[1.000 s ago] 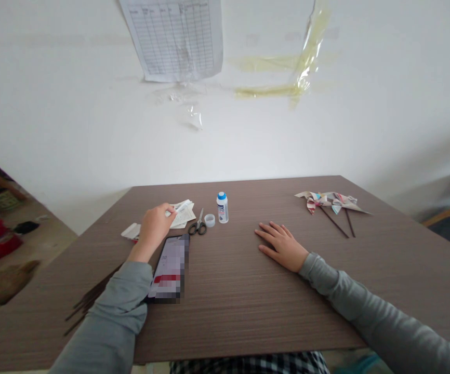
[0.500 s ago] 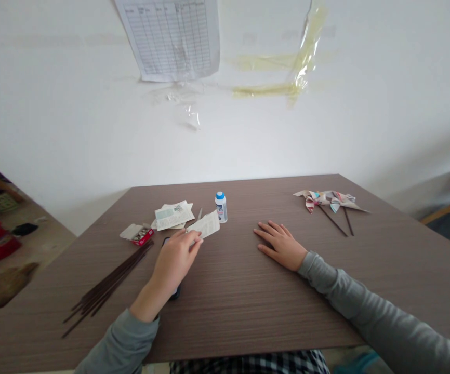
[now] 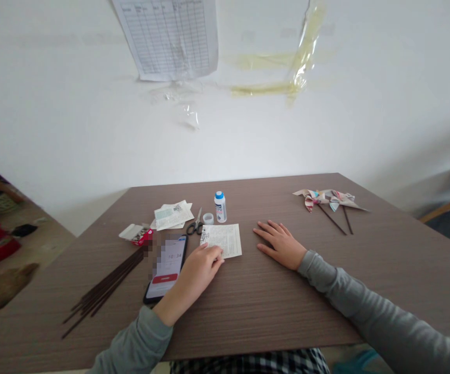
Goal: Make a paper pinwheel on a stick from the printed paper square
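A square of printed paper (image 3: 225, 239) lies near the middle of the table, and my left hand (image 3: 200, 269) is closed on its lower left edge. My right hand (image 3: 281, 245) rests flat on the table, fingers spread, right of the paper and holding nothing. Behind the paper stand a white bottle with a blue cap (image 3: 220, 206) and a small round container (image 3: 208, 218). Scissors (image 3: 196, 224) lie just left of them. A phone (image 3: 166, 267) with its screen lit is partly beside my left wrist.
More printed papers (image 3: 173, 215) and a red box of small pieces (image 3: 142, 237) are at the left, above a bundle of dark sticks (image 3: 106, 285). Two paper pinwheels (image 3: 314, 199) on sticks lie at the back right. A wall (image 3: 225, 140) rises behind the table.
My left hand has moved right and toward me with the paper, which now lies flatter on the table. The phone, scissors and round container have come into view. My right hand has stayed put.
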`<state>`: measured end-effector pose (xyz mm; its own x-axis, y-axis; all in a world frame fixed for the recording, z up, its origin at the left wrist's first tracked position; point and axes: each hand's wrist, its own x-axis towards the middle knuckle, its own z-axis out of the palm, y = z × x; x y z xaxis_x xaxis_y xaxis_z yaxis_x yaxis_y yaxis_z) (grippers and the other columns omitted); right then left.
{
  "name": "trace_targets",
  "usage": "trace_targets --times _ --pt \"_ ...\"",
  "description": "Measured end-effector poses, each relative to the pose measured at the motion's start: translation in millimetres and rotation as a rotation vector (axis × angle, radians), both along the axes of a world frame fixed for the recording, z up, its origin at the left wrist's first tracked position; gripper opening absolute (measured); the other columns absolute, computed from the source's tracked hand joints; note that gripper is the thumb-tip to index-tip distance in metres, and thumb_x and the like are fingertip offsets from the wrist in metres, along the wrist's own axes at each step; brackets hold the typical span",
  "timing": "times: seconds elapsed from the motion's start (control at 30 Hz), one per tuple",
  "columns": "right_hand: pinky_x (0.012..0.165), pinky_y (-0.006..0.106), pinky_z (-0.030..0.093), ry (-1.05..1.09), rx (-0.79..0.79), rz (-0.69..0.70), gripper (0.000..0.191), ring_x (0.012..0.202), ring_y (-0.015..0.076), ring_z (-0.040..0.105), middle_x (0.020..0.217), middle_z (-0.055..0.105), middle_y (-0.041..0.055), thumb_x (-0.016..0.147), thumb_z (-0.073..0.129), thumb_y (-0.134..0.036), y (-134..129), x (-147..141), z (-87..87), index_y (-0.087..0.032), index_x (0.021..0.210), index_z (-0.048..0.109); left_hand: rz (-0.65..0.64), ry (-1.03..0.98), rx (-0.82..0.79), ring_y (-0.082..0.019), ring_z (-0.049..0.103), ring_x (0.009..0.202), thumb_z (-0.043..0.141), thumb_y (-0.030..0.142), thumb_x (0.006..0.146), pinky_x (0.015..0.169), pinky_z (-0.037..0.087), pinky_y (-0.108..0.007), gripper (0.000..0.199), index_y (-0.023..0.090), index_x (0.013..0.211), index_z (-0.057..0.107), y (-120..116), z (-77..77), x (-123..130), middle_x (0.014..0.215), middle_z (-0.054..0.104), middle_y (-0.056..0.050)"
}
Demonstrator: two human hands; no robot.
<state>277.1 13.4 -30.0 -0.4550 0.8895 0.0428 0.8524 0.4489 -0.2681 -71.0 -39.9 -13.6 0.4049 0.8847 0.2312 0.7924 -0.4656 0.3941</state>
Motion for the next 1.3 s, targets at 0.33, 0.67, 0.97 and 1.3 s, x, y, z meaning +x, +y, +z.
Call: trace_targets --times 0.33,0.67,0.97,1.3 --pt "0.158 0.081 0.041 0.085 0.025 0.01 0.063 0.193 0.0451 0.054 0.203 0.063 0.0151 0.129 0.065 -0.05 6 8 -7.5 -0.034 0.189 0.073 -0.066 0.009 -0.077 -0.038 0.094 0.141 0.083 0.014 0.113 0.147 0.062 -0.064 0.017 0.028 0.104 0.085 -3 6.6 34 0.129 0.1 -0.012" --pt "0.163 0.073 0.035 0.137 0.06 0.082 0.068 0.192 0.0444 0.056 0.202 0.063 0.0113 0.124 0.068 -0.043 -7 -8 -13.6 -0.036 0.192 0.072 -0.062 -0.031 -0.058 -0.038 0.097 0.131 0.074 0.018 0.115 0.148 0.063 -0.057 0.021 0.034 0.104 0.082 3 4.6 43 0.132 0.102 -0.01" --pt "0.159 0.081 0.039 0.136 0.045 0.157 0.06 0.187 0.0467 0.063 0.197 0.069 0.014 0.124 0.075 -0.043 -4 -1 -8.0 -0.036 0.183 0.08 -0.019 -0.074 -0.061 -0.039 0.092 0.152 0.081 0.014 0.107 0.137 0.072 -0.05 0.024 0.03 0.123 0.088 2 -4.7 40 0.16 0.096 -0.015" --pt "0.157 0.087 0.039 0.196 0.074 0.196 0.065 0.18 0.0469 0.07 0.195 0.072 0.0173 0.116 0.081 -0.032 1 6 -15.5 -0.035 0.18 0.081 -0.009 0.105 -0.092 -0.041 0.075 0.177 0.071 0.025 0.123 0.16 0.046 -0.066 0.046 0.026 0.164 0.091 -1 6.3 45 0.185 0.082 -0.015"
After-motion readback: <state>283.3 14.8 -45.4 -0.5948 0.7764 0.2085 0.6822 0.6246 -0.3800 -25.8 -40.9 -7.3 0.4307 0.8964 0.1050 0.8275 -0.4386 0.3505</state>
